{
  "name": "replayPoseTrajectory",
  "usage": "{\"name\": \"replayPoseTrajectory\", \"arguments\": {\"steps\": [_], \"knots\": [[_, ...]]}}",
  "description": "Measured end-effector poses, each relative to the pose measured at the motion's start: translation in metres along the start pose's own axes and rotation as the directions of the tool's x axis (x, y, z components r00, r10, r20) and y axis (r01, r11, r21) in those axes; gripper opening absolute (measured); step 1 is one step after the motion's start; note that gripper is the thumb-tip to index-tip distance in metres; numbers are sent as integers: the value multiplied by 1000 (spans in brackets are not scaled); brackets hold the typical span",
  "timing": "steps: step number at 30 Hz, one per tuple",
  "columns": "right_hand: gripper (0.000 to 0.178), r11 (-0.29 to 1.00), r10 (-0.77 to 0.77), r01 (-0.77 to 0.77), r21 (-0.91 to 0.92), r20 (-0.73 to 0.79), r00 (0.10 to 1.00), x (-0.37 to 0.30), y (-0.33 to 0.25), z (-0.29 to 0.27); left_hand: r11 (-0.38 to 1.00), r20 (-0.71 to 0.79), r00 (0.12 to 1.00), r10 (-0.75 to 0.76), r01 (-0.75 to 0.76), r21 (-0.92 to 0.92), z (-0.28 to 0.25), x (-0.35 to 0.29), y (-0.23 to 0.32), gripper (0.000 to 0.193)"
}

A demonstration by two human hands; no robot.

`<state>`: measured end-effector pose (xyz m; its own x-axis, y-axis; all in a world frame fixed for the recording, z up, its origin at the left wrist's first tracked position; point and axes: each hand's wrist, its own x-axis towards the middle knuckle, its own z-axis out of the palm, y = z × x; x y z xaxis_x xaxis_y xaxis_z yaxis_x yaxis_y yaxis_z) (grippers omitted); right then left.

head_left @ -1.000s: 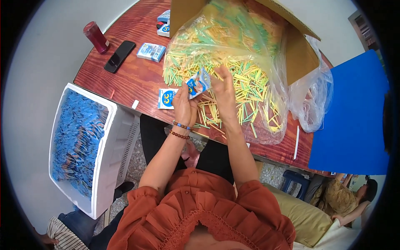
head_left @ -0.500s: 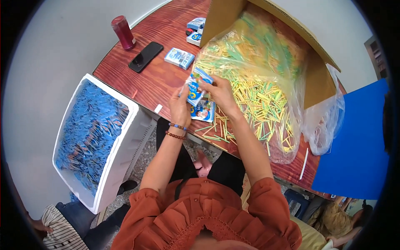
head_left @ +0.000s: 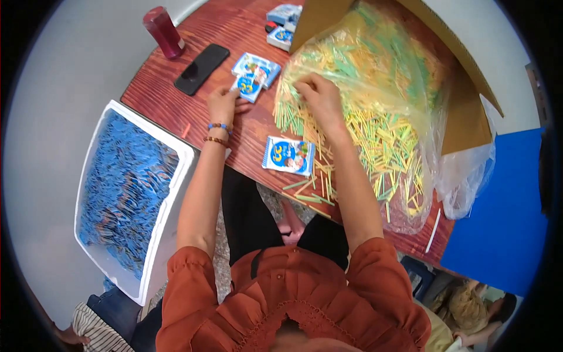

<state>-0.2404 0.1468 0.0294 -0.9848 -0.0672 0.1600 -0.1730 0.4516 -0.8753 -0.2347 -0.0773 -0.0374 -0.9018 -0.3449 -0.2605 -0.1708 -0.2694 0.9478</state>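
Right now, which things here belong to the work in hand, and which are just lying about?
Seemingly in use:
- blue-and-white packets, left hand at one
- yellow-and-green sticks, right hand by them
- clear bag

Seemingly lying about:
- black phone
- red bottle

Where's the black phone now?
In the head view, the black phone lies on the table, at left, between the red bottle and the packets by the left hand.

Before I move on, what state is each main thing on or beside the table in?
Left hand, fingers by the upper packet's lower edge; grip unclear
Right hand, fingers bent over the sticks; hold unclear
Upper packet, overlapping another
Near packet, flat, apart from both hands
Phone, flat, screen dark
Cardboard box, open
Plastic bag, open, sticks inside
White box, open, heaped with blue pieces
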Motion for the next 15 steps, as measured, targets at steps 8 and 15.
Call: {"name": "replayPoseTrajectory", "arguments": {"steps": [8,15], "knots": [[32,887,264,-209,-412,81,961,-107,14,-24,931,-26,987,160,-142,336,14,-14,12,42],[26,967,97,-94,-236,0,995,-119,17,-31,900,-79,916,393,-365,238,-12,-61,-13,36]]}}
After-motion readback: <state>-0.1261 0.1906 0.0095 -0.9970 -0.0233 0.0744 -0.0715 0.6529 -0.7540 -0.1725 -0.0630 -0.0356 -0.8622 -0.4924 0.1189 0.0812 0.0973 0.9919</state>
